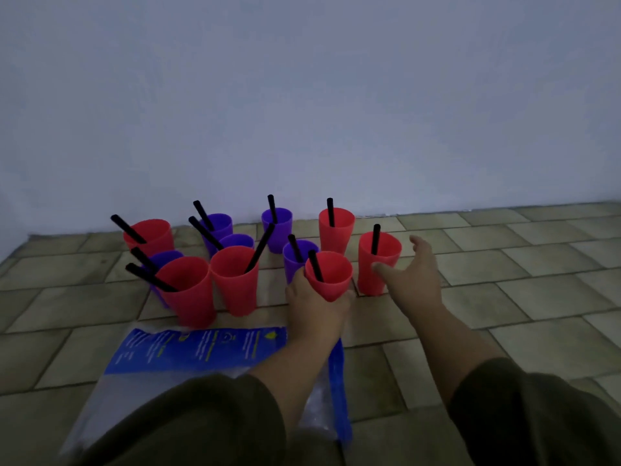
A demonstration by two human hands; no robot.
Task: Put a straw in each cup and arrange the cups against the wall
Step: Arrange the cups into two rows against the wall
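Several red and purple cups stand on the tiled floor near the pale wall (336, 112), each with a black straw in it. My left hand (316, 302) grips a red cup (331, 275) from below and holds it slightly raised, a black straw (316, 265) inside. My right hand (415, 275) is spread open beside another red cup (378, 262), thumb touching its side. A red cup (336, 232) and a purple cup (277, 228) stand closest to the wall.
A clear plastic bag with a blue printed label (201, 348) lies on the floor in front of the cups, partly under my left forearm. Bare floor tiles (521, 280) stretch to the right along the wall.
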